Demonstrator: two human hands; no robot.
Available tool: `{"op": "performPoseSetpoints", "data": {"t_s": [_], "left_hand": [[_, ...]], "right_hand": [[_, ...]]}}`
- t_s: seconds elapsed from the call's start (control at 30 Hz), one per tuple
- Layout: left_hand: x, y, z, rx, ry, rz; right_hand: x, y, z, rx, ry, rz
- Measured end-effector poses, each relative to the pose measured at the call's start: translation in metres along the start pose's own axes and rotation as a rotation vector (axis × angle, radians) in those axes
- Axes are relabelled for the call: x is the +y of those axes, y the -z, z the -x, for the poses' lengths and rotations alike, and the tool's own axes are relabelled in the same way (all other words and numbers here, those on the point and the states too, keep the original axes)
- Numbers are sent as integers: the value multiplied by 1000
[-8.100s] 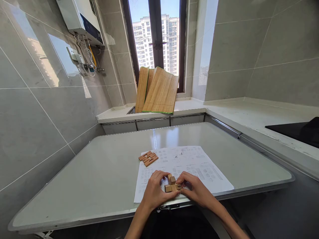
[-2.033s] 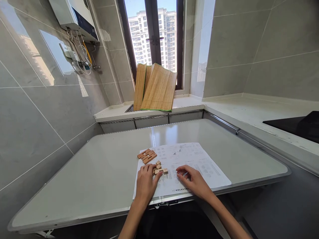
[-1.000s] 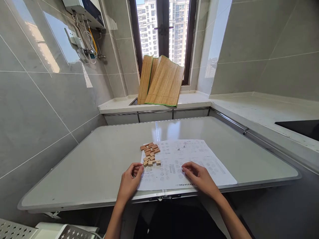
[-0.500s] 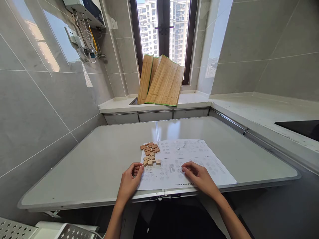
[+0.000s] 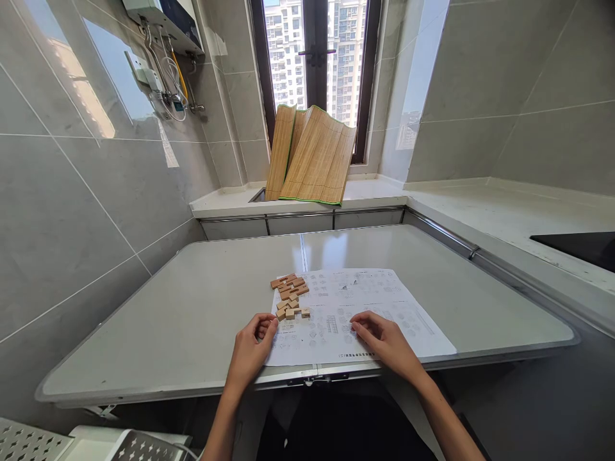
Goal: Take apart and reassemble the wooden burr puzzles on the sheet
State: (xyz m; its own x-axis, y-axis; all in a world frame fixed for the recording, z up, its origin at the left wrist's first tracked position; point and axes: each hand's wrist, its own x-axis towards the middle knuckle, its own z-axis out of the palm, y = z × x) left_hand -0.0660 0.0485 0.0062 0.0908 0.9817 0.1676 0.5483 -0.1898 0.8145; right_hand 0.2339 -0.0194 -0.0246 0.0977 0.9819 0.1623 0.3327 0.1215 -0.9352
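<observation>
Fingers of the left hand [image 5: 254, 339] were loosely curled, with a modest gap left to the thumb, at the left edge of the printed sheet [image 5: 331, 342]. Just beyond their tips sat a cluster of pale wooden blocks [image 5: 290, 314]; whether skin and wood touched, I could not tell. The right hand [image 5: 384, 339] rested over the sheet's right half, its fingers bent, thumb and forefinger a little apart, well clear of the blocks. Farther back, darker slotted wooden pieces [image 5: 291, 286] lay flat at the sheet's far left corner, partly past its edge, near the pale ones. The sheet lay on the pale desk [image 5: 168, 333], close to its near rim. Behind the desk, a folded bamboo mat [image 5: 317, 160] leaned before a dark-framed window [image 5: 316, 70].
</observation>
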Motion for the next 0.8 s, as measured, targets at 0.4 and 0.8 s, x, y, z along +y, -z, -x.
{"op": "performPoseSetpoints", "data": {"t_s": [0.4,0.8], "left_hand": [[-3,-1,-1,12,-22,-12],[0,0,0,31,-44,-4]], "right_hand": [[-1,0,0,-2,-5,-11],[-2,0,0,6,8,-19]]}}
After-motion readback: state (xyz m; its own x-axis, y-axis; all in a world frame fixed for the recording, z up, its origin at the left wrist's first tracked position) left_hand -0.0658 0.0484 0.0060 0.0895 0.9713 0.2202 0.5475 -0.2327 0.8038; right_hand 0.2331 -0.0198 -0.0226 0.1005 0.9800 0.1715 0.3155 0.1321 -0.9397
